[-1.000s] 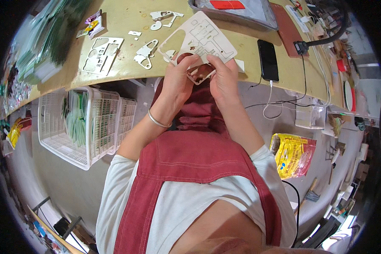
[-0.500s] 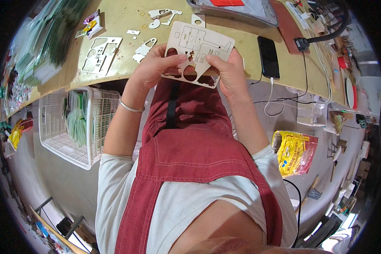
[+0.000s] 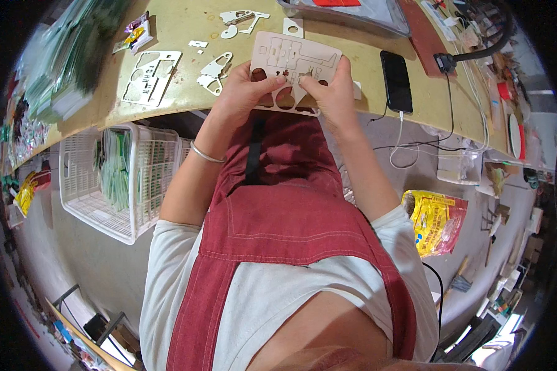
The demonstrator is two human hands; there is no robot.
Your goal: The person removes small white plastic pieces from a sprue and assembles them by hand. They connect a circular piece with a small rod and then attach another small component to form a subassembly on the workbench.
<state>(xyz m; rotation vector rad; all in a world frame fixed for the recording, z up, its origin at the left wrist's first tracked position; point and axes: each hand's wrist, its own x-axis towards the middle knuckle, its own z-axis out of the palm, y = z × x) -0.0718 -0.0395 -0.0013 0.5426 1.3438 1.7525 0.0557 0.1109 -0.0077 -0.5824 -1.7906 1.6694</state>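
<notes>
Your left hand and right hand are gripping the pale cut-out sheet at its two sides, fingers almost closed on it, thumbs lying on its face. You are holding it over the near edge of the counter. Beyond, cut pieces are lying; farther, a gray tray is standing.

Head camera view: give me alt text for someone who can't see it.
A person's left hand and right hand grip a pale cut-out sheet, thumbs on its face, by the edge of a yellowish table. A similar sheet and loose cut pieces lie to the left; a black phone lies to the right.
</notes>
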